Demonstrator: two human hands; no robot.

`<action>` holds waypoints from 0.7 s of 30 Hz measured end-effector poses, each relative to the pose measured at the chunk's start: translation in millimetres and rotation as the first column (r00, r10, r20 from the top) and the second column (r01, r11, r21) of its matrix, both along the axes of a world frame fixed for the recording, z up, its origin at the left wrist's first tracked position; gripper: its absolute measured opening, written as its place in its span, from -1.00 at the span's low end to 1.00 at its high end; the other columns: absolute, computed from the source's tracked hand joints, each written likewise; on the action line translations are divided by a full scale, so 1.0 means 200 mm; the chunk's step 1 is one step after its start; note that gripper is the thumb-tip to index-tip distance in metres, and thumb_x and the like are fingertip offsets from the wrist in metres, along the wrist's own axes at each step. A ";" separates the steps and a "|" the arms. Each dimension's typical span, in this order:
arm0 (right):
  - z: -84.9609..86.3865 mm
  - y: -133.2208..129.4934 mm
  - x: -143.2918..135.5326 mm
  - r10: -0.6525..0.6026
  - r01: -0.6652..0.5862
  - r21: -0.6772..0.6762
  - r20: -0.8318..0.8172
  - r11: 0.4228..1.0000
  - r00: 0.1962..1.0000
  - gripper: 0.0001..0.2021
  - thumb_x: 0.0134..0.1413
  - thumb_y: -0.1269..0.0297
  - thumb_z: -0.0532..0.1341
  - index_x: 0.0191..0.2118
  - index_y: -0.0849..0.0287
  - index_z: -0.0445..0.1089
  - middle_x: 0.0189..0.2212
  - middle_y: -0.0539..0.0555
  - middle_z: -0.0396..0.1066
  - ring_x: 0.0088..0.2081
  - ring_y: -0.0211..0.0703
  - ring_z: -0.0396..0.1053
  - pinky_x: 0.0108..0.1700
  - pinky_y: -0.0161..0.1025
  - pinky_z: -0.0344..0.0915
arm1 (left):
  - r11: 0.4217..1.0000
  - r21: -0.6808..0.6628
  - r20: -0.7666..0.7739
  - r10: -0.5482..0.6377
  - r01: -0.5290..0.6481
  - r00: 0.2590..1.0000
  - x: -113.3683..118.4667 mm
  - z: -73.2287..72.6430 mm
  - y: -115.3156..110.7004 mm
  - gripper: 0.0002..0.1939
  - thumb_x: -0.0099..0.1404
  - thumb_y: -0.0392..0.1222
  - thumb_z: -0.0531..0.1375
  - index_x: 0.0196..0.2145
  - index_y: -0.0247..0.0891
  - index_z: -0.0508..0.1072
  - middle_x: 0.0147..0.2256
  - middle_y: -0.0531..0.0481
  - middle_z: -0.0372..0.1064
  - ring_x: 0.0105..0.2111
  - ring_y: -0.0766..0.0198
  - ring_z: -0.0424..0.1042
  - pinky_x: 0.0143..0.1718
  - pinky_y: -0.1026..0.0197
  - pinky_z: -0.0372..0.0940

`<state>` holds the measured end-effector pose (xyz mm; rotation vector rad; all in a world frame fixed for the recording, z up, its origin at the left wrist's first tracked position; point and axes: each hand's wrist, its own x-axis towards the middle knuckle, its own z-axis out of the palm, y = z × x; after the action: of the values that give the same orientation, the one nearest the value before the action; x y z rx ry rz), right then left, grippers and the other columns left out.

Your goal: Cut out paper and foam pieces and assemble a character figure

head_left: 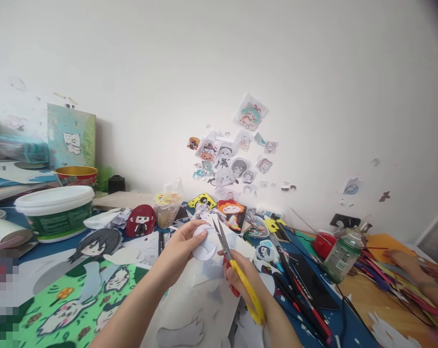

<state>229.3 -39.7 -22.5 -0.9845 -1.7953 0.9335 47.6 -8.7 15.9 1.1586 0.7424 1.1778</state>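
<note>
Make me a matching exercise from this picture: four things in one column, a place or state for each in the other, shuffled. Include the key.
Column one
1. Scissors
2. White paper piece
3. Green tub
4. Glass jar

Column two
A. Beside a red container, right of both hands
B. Between the thumb and fingers of the left hand
C. In the right hand, blades pointing away from the wearer
D. Toward the picture's left side, white on top

Right pairs: 1-C, 2-B, 3-D, 4-A
</note>
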 end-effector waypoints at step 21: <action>0.02 -0.03 -0.01 0.030 -0.030 -0.008 0.083 1.000 0.996 -0.34 -0.08 -0.27 0.05 -0.07 0.24 0.28 -0.50 0.00 0.18 -0.50 -0.26 0.14 -0.46 -0.32 0.19 | 0.957 0.280 -0.256 0.150 -0.075 0.955 0.00 -0.01 0.04 -0.78 0.04 -0.08 0.22 -0.37 -0.23 0.34 -0.37 0.02 0.40 -0.40 0.25 0.41 -0.43 0.26 0.29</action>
<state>227.5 -44.8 -17.7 -1.0167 -1.8822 0.9302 48.1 -1.6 13.0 1.5456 0.8880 1.2549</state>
